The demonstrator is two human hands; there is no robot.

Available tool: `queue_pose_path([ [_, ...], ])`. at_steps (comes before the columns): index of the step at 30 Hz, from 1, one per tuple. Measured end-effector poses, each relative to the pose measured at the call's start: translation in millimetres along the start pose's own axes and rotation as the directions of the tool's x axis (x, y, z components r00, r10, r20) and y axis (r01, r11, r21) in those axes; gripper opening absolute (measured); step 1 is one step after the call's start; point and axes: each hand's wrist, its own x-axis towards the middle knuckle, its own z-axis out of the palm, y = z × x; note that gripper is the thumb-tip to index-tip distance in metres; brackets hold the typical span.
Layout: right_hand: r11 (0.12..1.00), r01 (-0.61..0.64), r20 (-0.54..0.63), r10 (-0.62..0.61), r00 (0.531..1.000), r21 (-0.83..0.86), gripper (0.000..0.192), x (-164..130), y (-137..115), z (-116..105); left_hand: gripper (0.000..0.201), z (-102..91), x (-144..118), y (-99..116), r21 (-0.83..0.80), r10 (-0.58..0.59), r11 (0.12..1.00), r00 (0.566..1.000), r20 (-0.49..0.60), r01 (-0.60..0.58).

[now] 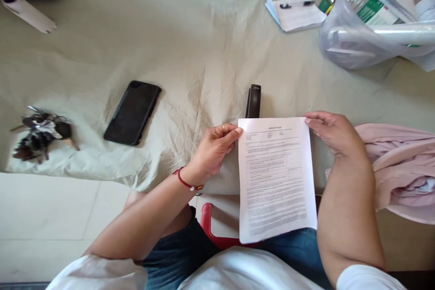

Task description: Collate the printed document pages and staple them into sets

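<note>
A printed sheet of paper (277, 181) hangs between my two hands, its text facing me and its lower part over my lap. My left hand (217, 147) pinches the upper left corner between thumb and fingers; a ring and a red bracelet are on that side. At the upper right corner, my right hand (335, 131) grips the edge the same way. Whether more sheets lie behind it, I cannot tell. Just beyond the paper's top edge lies a black stapler (253, 100), its near end hidden by the sheet.
A black phone (132, 112) and a bunch of keys (42, 133) lie on the covered table (183, 54) at left. A white roll (29, 12) is farther back. Stacked papers (299, 13) and a clear plastic tub (353, 50) stand back right. Pink cloth (401, 163) lies beside my right arm.
</note>
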Motion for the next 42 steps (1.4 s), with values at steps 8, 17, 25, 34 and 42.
queue_pose_path([
  [8, 0.933, 0.335, -0.002, -0.339, 0.941, -0.133, 0.026, -28, -50, 36, 0.034, 9.4, 3, -7, 0.049, 0.08, 0.996, 0.996, -0.031, -0.078],
  [17, 0.844, 0.435, 0.194, -0.392, 0.899, -0.314, 0.023, -32, -51, 61, 0.037, 7.5, 6, -11, 0.134, 0.066, 0.989, 0.997, -0.038, -0.061],
  [25, 0.919, 0.335, 0.224, -0.288, 0.931, -0.209, 0.018, -20, -39, 75, 0.029, 4.9, 5, 3, 0.276, -0.04, 0.96, 0.998, -0.045, 0.051],
  [34, 0.934, 0.253, 0.208, -0.203, 0.957, -0.254, 0.016, -17, -41, 82, 0.039, 8.3, 13, 14, 0.511, -0.077, 0.854, 0.995, -0.056, 0.095],
  [42, 0.919, 0.199, 0.159, -0.152, 0.975, -0.341, 0.017, -16, -42, 81, 0.041, 11.6, 25, 18, 0.794, -0.018, 0.606, 0.999, -0.04, 0.043],
])
